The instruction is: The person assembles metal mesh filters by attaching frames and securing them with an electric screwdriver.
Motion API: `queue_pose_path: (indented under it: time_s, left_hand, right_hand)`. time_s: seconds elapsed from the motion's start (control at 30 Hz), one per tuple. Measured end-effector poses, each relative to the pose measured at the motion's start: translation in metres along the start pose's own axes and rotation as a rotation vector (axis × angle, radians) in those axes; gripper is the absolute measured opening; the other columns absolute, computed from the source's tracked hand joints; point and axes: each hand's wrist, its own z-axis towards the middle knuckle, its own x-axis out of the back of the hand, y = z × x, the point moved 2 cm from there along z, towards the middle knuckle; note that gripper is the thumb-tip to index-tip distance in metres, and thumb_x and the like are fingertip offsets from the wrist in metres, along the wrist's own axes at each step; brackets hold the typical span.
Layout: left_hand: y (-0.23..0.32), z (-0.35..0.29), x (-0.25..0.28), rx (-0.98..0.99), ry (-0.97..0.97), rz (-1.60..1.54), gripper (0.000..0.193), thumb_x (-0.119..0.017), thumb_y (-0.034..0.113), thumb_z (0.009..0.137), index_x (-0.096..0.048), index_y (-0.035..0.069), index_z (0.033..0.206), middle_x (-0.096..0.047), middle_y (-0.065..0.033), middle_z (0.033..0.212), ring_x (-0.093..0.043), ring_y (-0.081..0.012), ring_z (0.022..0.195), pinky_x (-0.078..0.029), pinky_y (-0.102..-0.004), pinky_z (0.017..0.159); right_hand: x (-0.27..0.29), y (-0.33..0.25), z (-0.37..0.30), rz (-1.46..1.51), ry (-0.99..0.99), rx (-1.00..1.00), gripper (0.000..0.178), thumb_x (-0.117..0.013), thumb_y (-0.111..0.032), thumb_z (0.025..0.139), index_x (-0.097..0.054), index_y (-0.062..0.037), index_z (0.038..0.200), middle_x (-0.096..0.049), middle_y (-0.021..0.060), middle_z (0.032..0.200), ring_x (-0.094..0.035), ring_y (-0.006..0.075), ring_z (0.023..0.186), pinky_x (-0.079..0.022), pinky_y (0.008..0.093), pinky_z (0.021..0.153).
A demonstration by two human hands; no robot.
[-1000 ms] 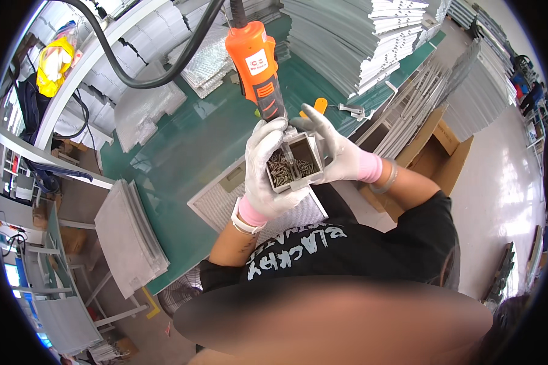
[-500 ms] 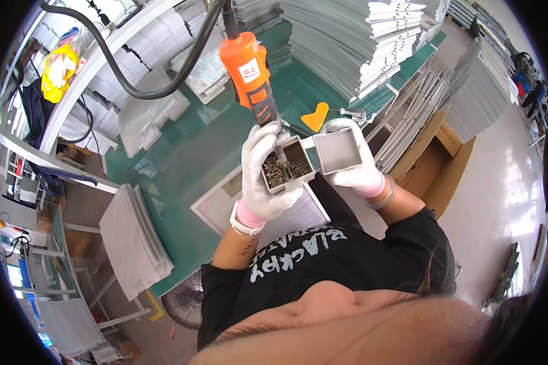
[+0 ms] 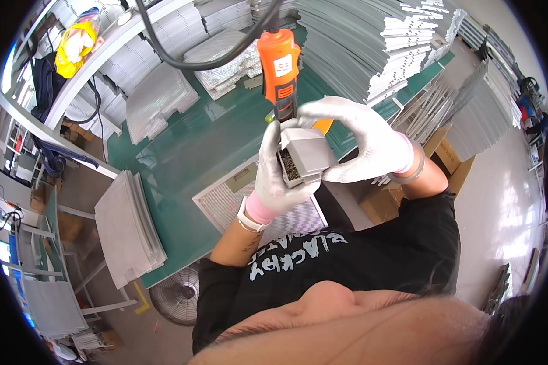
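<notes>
My left hand (image 3: 270, 179), in a white glove, wraps around a small grey box (image 3: 294, 182) of dark screws (image 3: 291, 165). The box's hinged grey lid (image 3: 313, 151) is swung partly over it, leaving a strip of screws in sight on the left. White-gloved too, my right hand (image 3: 374, 143) spans the lid, thumb at its lower right corner and fingers curled along its top side. Just beyond the hands hangs an orange and black power screwdriver (image 3: 280, 70), its tip hidden behind them. Part of a yellow scraper (image 3: 323, 126) shows behind the right fingers.
A framed mesh panel (image 3: 221, 193) lies on the green table (image 3: 176, 146) under the hands. Stacked grey panels (image 3: 347, 45) rise at the far right, more panels (image 3: 128, 225) at the left edge. A black cable (image 3: 210, 62) loops overhead. Below stands a floor fan (image 3: 176, 295).
The lid has swung from lying open at the right to partly covering the box, with my right hand moving along. The view has shifted, so the screwdriver appears farther right.
</notes>
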Motion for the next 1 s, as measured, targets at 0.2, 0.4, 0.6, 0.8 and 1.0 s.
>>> queue_pose_path:
  time_s: [0.2,0.4,0.6,0.8,1.0]
  left_hand:
    - [0.004,0.003,0.000,-0.128,-0.013,0.347,0.122,-0.079,0.007,0.072,0.012,0.004,0.155,-0.036,-0.0262,0.145,-0.050,-0.0351,0.128,-0.046,-0.0444,0.103]
    - [0.009,0.005,0.001,-0.128,-0.034,0.371,0.123,-0.080,0.009,0.072,0.011,0.004,0.155,-0.033,-0.0279,0.147,-0.048,-0.0361,0.131,-0.044,-0.0447,0.105]
    - [0.010,0.004,0.006,0.115,0.011,-0.399,0.109,-0.072,0.017,0.080,0.005,0.008,0.157,-0.031,-0.0240,0.152,-0.042,-0.0339,0.137,-0.036,-0.0438,0.111]
    - [0.016,0.013,0.008,0.245,0.100,-0.476,0.061,-0.047,0.023,0.102,-0.020,0.003,0.154,-0.043,-0.0198,0.147,-0.046,-0.0276,0.134,-0.036,-0.0383,0.111]
    - [0.009,0.006,0.007,0.221,0.179,-0.334,0.047,-0.039,0.015,0.105,-0.033,-0.002,0.148,-0.050,-0.0168,0.141,-0.048,-0.0223,0.130,-0.037,-0.0368,0.110]
  right_hand:
    - [0.001,0.001,0.011,-0.120,-0.180,0.133,0.055,-0.082,-0.024,0.075,-0.063,-0.0080,0.124,-0.062,0.0162,0.120,-0.059,0.0330,0.109,-0.047,0.0422,0.093]
    - [0.001,0.000,0.014,-0.074,-0.239,0.059,0.050,-0.083,-0.018,0.073,-0.066,-0.0109,0.119,-0.058,0.0176,0.122,-0.059,0.0340,0.111,-0.047,0.0429,0.095]
    - [-0.005,-0.004,0.009,-0.030,-0.206,-0.004,0.049,-0.084,-0.014,0.071,-0.066,-0.0083,0.116,-0.057,0.0171,0.121,-0.056,0.0344,0.113,-0.047,0.0433,0.096]
    - [-0.007,-0.002,0.009,-0.020,-0.209,-0.018,0.050,-0.085,-0.015,0.070,-0.067,-0.0080,0.117,-0.057,0.0170,0.121,-0.056,0.0340,0.114,-0.046,0.0430,0.097]
    - [-0.008,0.001,0.007,-0.005,-0.204,-0.041,0.051,-0.085,-0.016,0.070,-0.067,-0.0084,0.117,-0.057,0.0173,0.122,-0.056,0.0340,0.115,-0.046,0.0430,0.098]
